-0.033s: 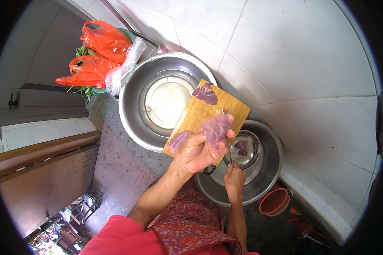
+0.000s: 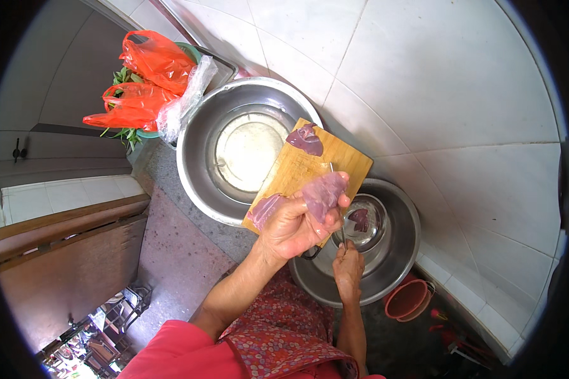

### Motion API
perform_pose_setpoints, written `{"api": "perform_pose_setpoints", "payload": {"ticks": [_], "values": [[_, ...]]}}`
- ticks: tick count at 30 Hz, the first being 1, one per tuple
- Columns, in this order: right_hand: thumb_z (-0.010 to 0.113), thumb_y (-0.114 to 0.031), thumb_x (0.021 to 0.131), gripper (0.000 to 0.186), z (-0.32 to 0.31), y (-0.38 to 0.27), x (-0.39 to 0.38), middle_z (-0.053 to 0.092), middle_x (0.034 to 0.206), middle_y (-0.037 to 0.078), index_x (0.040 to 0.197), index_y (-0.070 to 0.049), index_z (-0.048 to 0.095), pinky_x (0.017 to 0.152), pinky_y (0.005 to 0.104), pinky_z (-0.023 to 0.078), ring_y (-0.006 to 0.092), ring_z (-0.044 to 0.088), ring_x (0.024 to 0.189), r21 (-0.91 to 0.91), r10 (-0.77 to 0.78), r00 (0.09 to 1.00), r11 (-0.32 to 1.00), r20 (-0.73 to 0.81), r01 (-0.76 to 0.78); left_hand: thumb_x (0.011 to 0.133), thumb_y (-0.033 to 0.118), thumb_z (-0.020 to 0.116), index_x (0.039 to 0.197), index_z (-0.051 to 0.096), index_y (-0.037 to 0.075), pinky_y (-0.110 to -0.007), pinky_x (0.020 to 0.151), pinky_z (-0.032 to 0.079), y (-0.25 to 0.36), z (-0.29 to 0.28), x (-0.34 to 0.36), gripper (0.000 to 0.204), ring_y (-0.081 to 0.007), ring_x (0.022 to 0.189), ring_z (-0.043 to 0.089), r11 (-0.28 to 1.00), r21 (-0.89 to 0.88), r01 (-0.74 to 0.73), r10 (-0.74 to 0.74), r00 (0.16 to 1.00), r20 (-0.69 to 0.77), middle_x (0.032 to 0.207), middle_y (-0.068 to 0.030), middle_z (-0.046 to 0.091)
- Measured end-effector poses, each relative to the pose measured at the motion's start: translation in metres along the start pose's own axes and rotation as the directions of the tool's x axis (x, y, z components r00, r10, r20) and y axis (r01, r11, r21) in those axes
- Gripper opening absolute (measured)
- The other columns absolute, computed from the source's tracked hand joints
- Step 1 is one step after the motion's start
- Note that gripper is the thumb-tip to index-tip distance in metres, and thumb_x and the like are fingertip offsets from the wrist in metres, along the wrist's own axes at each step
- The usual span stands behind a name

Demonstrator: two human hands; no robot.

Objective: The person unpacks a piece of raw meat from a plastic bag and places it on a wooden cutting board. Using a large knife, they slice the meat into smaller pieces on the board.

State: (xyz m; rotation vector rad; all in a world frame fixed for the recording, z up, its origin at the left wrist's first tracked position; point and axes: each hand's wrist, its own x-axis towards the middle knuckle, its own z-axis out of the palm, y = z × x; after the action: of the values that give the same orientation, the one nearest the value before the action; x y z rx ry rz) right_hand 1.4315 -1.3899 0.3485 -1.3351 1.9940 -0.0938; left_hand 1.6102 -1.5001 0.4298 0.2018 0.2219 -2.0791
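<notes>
My left hand, palm up, holds a pale purplish slice of raw meat between thumb and fingers above a wooden cutting board. In my right hand is the handle of a knife. Its thin blade is seen nearly edge-on and runs up behind the left fingers, with the tip showing past the meat. A dark red piece of raw meat lies at the board's far end, and a paler piece at its left edge, partly behind my left hand.
The board rests across a large metal basin with water and a second metal basin. Inside the second sits a small bowl with dark meat. Red plastic bags with greens stand far left. A red bucket is lower right, beside the tiled wall.
The slice and my left fingertips have shifted very slightly to the right. My right hand, the knife and the board look the same.
</notes>
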Motion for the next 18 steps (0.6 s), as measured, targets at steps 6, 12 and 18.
{"api": "perform_pose_setpoints", "payload": {"ticks": [6,12,18], "values": [[0.053,-0.015,0.097,0.025,0.003,0.002,0.000,0.066,0.086,0.032,0.110,0.003,0.064,0.076,0.0562,0.048,0.0506,0.063,0.085,0.015,-0.030,0.999,0.999,-0.011,0.030,0.096,0.023,0.060,0.139,0.049,0.001,-0.028,0.067,0.046,0.000,0.008,-0.004,0.049,-0.0192,0.073,0.063,0.979,0.201,-0.020,0.001,0.996,0.094,0.112,-0.0178,0.065],[0.054,-0.015,0.097,0.026,0.003,-0.002,-0.001,0.066,0.089,0.032,0.112,0.003,0.063,0.078,0.0550,0.048,0.0501,0.064,0.087,0.004,-0.013,1.000,1.000,-0.021,0.013,0.093,0.025,0.066,0.140,0.050,0.002,-0.029,0.071,0.050,0.003,0.018,-0.006,0.055,-0.0213,0.078,0.064,0.961,0.273,-0.045,0.009,0.991,0.131,0.113,-0.0182,0.064],[0.051,-0.012,0.097,0.024,0.003,-0.005,-0.003,0.064,0.085,0.033,0.108,0.005,0.065,0.074,0.0550,0.046,0.0510,0.062,0.084,0.002,-0.018,0.999,1.000,-0.051,0.018,0.092,0.020,0.068,0.140,0.051,0.002,-0.032,0.080,0.056,0.006,0.029,-0.012,0.054,-0.0237,0.086,0.066,0.936,0.343,-0.072,0.039,0.994,0.101,0.115,-0.0178,0.064]]}}
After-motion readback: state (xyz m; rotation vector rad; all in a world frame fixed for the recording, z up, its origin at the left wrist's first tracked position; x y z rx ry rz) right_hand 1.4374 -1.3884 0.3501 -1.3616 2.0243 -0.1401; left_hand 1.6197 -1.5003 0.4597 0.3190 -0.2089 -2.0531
